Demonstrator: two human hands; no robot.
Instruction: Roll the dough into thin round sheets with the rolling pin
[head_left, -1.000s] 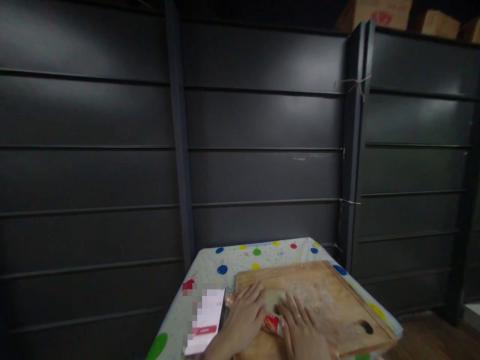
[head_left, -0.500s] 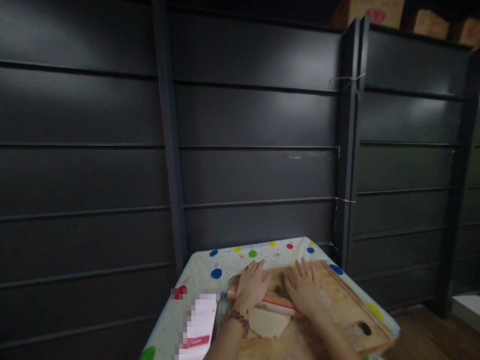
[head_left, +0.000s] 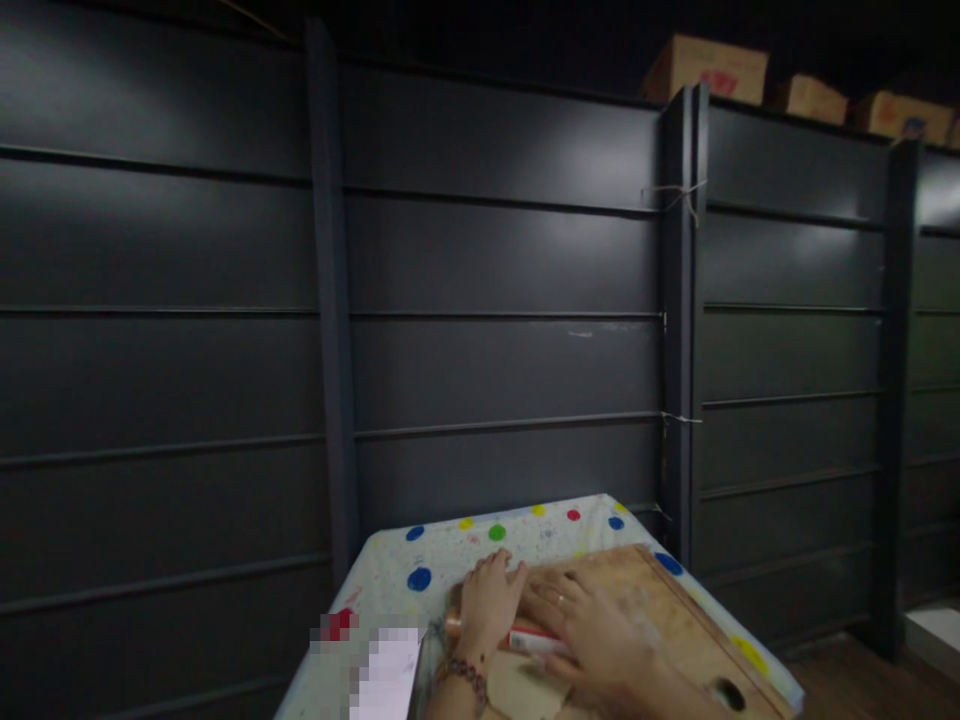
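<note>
A wooden board (head_left: 675, 625) lies on the table, with a flat pale sheet, seemingly dough, (head_left: 527, 688) on it. Across the board, just beyond the sheet, lies a rod-like roller with a red and white label (head_left: 534, 641). My left hand (head_left: 489, 605), a beaded bracelet at its wrist, rests over the roller's left part, fingers stretched forward. My right hand (head_left: 596, 630), with a ring, lies over the right part, fingers spread and slightly blurred. The palms hide much of the roller.
A white tablecloth with coloured dots (head_left: 450, 550) covers the table. A pale, partly pixelated flat object (head_left: 386, 675) lies left of the board. Dark panelled walls (head_left: 502, 380) stand behind, with cardboard boxes (head_left: 709, 70) above at the right.
The view has tilted up slightly, so the table sits lower. My right hand has shifted left and nearer to me over the roller, closer to my left hand.
</note>
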